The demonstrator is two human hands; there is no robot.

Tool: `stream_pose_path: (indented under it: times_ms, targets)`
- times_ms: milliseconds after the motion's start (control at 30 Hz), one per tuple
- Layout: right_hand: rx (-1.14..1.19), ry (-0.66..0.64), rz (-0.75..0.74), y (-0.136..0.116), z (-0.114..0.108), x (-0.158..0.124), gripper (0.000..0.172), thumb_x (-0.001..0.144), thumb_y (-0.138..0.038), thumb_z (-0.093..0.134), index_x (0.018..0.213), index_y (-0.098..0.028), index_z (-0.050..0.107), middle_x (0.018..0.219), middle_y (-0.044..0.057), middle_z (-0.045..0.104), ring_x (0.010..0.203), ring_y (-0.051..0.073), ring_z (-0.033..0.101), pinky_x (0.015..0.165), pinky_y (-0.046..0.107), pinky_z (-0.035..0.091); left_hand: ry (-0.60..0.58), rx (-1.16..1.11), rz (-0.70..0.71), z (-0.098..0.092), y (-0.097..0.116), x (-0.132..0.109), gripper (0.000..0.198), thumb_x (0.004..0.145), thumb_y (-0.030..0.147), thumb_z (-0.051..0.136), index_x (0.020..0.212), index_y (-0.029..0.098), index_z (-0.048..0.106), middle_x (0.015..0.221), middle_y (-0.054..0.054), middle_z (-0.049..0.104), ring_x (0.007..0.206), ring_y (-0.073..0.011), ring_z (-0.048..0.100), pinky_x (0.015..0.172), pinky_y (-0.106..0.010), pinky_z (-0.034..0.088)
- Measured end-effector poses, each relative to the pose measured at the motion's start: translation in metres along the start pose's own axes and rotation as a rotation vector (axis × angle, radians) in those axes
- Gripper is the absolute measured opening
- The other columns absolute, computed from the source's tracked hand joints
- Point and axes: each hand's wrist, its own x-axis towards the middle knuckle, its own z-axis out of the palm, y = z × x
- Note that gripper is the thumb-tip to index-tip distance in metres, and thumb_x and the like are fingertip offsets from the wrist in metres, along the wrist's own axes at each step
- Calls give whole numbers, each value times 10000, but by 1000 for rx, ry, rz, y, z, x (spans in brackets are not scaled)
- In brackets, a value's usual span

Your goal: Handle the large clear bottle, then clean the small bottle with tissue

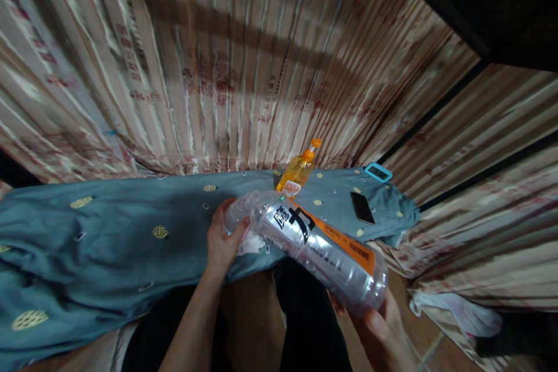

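A large clear plastic bottle [320, 250] with a silver and orange label lies tilted across my view, its narrower end up and left. My right hand [381, 325] grips it round the base, fingers partly hidden behind it. At the other end, my left hand [224, 232] is closed on a clear plastic piece [239, 209], cup-like in shape. It meets the bottle's upper end; I cannot tell whether it is a separate cup or the bottle's own top. Beneath it is something white like tissue [251, 245]. Behind stands a yellow pump bottle [299, 171] with an orange top.
The teal cloth [117, 232] with pineapple prints covers a long low surface. On its right lie a dark phone [362, 208] and a blue-framed digital clock [378, 172]. A pleated curtain [218, 70] hangs behind. A white plastic bag [462, 311] lies at lower right.
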Motion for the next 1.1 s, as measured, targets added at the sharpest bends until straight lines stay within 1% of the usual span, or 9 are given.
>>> stream_pose_path:
  times_ms: [67,200,333,467,533,700,833,967,1100]
  targets:
    - [-5,-4,1,-1,-1,0,921,579,-546,928,1358,-221,560,857,74,780,601,230,672,530,328,534,2,-2,1,0,-1,0,606,690,539,684,1176,182,623,1190,-132,677,1147,-316,624,1055,-502,455]
    - [-30,-20,-5,-2,-1,0,907,601,-551,912,1363,-201,565,840,73,770,592,229,660,538,340,535,-15,5,8,0,-4,0,597,711,534,683,1193,189,620,1210,-126,675,1162,-312,620,1066,-499,448]
    - [-46,-21,-4,-2,-1,0,910,604,-566,902,1371,-227,549,884,82,781,601,242,671,541,354,532,-10,3,22,0,-5,-1,590,721,534,682,1200,195,616,1209,-118,676,1165,-306,623,1064,-483,454]
    - [-36,-16,-4,-1,-2,1,939,589,-554,911,1385,-224,538,843,73,772,574,243,658,529,360,515,4,10,31,0,-6,-1,572,728,522,686,1194,197,623,1207,-113,681,1162,-304,629,1058,-480,462]
    - [-27,-14,-8,-1,-2,1,946,591,-543,913,1396,-224,532,880,83,774,573,241,656,530,364,513,4,20,32,0,-7,0,572,727,523,687,1195,199,625,1206,-111,684,1159,-301,632,1057,-474,465]
    - [-39,-23,-3,-2,-1,2,1043,583,-557,914,1459,-225,455,990,112,774,582,238,658,492,344,489,0,22,22,-1,-5,0,579,720,515,684,1198,193,624,1205,-117,686,1164,-302,628,1059,-473,463]
    - [-37,-21,-19,-2,0,1,988,598,-564,907,1422,-210,494,963,110,778,581,230,651,498,338,491,-1,27,10,-1,-2,0,584,712,511,680,1194,188,622,1205,-124,686,1152,-310,631,1047,-489,470]
    - [-47,-9,-20,-1,-1,1,1016,600,-569,902,1457,-229,475,1044,127,773,592,234,657,534,364,509,-5,10,18,-1,-3,0,599,708,524,678,1190,173,621,1211,-138,681,1170,-319,624,1069,-504,452]
    - [-76,-15,-16,-1,-2,0,987,606,-593,891,1436,-225,505,949,106,780,599,251,659,546,372,509,0,16,11,-1,-4,0,592,708,529,686,1190,191,624,1205,-125,684,1168,-315,627,1063,-498,461]
